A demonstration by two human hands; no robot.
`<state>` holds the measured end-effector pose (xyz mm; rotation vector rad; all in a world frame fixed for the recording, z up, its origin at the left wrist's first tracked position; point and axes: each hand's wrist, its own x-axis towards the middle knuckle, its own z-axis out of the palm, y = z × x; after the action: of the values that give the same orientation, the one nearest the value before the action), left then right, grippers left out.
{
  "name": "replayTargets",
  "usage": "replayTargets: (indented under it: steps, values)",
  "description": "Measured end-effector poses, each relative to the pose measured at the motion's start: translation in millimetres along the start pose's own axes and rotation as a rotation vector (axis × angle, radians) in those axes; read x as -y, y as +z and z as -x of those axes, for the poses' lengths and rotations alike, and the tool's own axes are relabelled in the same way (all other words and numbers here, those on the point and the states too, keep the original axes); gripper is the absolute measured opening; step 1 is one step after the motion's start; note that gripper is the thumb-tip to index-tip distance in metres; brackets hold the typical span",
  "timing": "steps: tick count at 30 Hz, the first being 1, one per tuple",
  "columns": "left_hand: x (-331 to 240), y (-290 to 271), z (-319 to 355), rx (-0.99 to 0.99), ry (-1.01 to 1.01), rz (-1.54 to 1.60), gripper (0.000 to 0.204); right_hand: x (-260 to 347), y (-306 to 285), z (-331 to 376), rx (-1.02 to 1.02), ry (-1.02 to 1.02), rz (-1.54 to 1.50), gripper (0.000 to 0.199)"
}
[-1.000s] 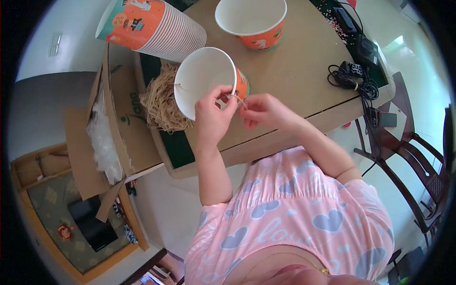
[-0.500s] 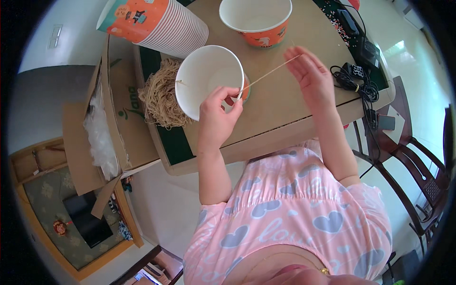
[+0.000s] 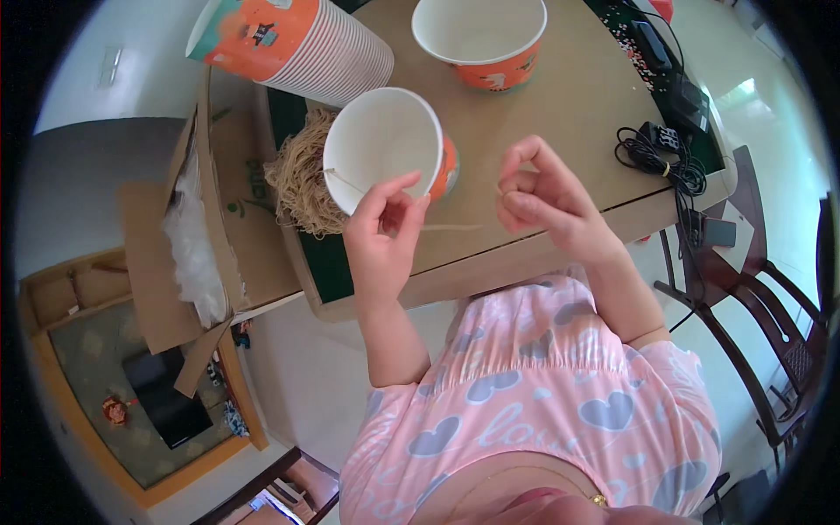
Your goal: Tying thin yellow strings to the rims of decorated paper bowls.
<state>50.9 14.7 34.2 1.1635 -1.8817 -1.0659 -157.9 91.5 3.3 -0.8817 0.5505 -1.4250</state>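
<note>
A length of beige string (image 3: 451, 227) is pinched between the thumb and fingers of my left hand (image 3: 383, 241), in front of a white-lined paper tub (image 3: 385, 131) that leans with its mouth toward me. Part of the string also trails over the tub's rim. My right hand (image 3: 560, 206) is held to the right, its fingers curled and thumb pressed in. Whether the string reaches its fingertips is blurred; the visible piece seems to fade out short of them. Left of the tub lies a tangled heap of string (image 3: 306, 179).
Behind stand a second orange-printed tub (image 3: 499, 77) and a tilted stack of nested tubs (image 3: 328, 57). An opened cardboard box (image 3: 249, 254) adjoins the table's left side. Coiled black cables (image 3: 674, 166) lie near the right edge, by a wooden chair (image 3: 744, 289).
My right hand has come down and closer to my left, its fingers curling in. The string, taut and slanting before, now lies nearly level and blurred. My left hand has lowered slightly.
</note>
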Motion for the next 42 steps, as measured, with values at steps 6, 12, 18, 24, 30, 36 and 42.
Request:
replayTargets:
  steps: [6, 12, 18, 24, 30, 36, 42]
  values:
    - [-20.9, 5.3, 8.7, 0.031, 0.229, -0.292, 0.052, -9.0, 14.6, -12.8, 0.090, 0.100, 0.038, 0.018]
    - [-13.0, 7.5, 7.8, -0.018, 0.380, -0.317, 0.023, -11.4, 17.8, -15.5, 0.048, 0.126, 0.142, 0.019]
    - [-17.0, 12.5, 5.3, -0.018, 0.260, -0.295, 0.011, -25.0, 9.9, -18.8, -0.122, -0.122, 0.610, 0.015]
    - [-15.1, 20.0, -1.9, 0.023, 0.250, -0.239, 0.006, -21.6, 6.2, -20.1, -0.189, -0.154, 0.639, 0.013]
    - [-16.8, 22.9, -8.1, 0.074, 0.204, -0.249, 0.007, -33.4, -0.5, -22.9, -0.236, -0.196, 0.591, 0.010]
    - [-19.1, 28.1, -17.0, 0.086, 0.171, -0.249, 0.009, -34.0, -11.6, -25.6, -0.245, -0.212, 0.575, 0.007]
    - [-18.6, 32.7, -22.6, 0.073, 0.171, -0.304, 0.011, -38.3, -18.4, -29.7, -0.260, -0.184, 0.519, 0.009]
